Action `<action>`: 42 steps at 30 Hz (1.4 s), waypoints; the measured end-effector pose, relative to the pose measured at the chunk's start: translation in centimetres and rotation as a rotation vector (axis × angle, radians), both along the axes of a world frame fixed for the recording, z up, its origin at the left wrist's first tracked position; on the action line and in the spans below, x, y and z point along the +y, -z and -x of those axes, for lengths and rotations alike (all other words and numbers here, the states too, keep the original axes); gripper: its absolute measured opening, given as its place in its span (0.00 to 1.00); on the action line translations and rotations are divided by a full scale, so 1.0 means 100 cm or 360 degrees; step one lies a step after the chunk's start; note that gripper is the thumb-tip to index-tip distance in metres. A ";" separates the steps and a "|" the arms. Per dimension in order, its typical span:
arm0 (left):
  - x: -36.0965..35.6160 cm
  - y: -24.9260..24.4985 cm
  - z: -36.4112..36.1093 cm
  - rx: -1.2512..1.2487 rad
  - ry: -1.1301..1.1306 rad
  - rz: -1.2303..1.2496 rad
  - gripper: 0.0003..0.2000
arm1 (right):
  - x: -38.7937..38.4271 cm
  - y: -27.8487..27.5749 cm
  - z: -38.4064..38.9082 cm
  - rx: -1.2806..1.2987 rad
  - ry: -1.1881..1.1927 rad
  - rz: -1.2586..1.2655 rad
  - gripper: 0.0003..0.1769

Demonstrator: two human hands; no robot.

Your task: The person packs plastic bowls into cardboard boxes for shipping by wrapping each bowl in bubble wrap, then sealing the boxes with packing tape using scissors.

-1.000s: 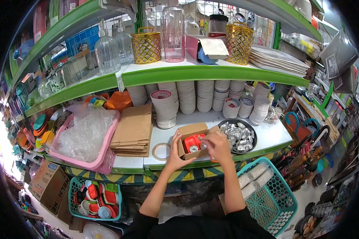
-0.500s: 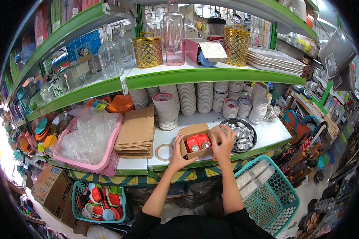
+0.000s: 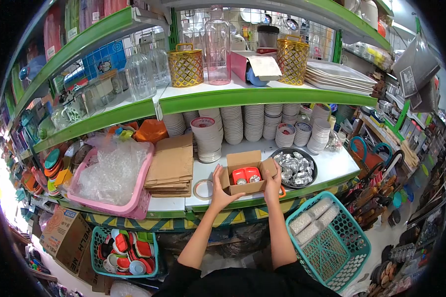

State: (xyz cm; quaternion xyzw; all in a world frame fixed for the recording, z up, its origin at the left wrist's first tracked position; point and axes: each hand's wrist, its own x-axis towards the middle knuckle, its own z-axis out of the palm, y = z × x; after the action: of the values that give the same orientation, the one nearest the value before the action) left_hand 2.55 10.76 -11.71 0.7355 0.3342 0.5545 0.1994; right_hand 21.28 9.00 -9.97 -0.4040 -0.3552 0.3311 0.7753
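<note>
A small open cardboard box (image 3: 248, 187) sits on the white shelf, its back flap raised. Inside lies a red two-part dish (image 3: 246, 174) with small silvery foil pieces. My left hand (image 3: 222, 190) presses against the box's left side, fingers up and thumb along the front. At the right side, my right hand (image 3: 272, 184) grips the wall and flap. Just right of it stands a dark round pan (image 3: 315, 171) of foil-wrapped pieces. A roll of tape (image 3: 197, 192) lies left of my left hand.
Flat cardboard (image 3: 169, 168) is stacked left, beside a pink basket (image 3: 142, 200) of bubble wrap. Stacked bowls (image 3: 233, 126) stand behind. Below are a teal basket (image 3: 157, 252) of colourful dishes and another teal basket (image 3: 349, 267) with filled bags. A green-edged shelf (image 3: 262, 98) runs above.
My right hand has moved from above the box's right flap down to its side. The back flap now stands up more visibly, and the box sits slightly lower in view.
</note>
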 end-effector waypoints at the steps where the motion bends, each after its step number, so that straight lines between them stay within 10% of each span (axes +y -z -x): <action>1: 0.001 0.001 0.001 -0.0071 0.0033 0.0041 0.56 | -0.002 0.000 0.002 -0.0087 0.0079 0.0018 0.26; 5: -0.007 -0.008 -0.001 -0.0920 0.0552 0.0592 0.49 | -0.009 0.005 0.009 -0.0169 0.0182 -0.0015 0.26; 15: 0.003 0.000 -0.001 -0.0976 0.0599 0.0555 0.46 | -0.040 -0.017 0.020 -0.1502 0.0298 -0.0090 0.29; 21: 0.000 -0.008 -0.007 -0.1100 0.0669 0.0533 0.42 | -0.042 -0.021 0.016 -0.1392 0.0077 0.0026 0.26; 26: -0.015 -0.030 -0.003 -0.0057 0.0363 0.0468 0.28 | -0.042 -0.021 0.010 -0.1489 0.0005 0.0012 0.25; 42: -0.028 -0.036 0.027 0.0615 -0.0044 -0.0101 0.32 | -0.053 -0.036 0.012 -0.2044 -0.0240 0.0036 0.49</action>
State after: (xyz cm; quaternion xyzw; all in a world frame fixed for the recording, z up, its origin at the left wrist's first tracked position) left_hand -0.18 7.93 -8.11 0.8296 0.3587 0.4160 0.1005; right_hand 20.11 3.69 -6.40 -0.5038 -0.7722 0.0809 0.3787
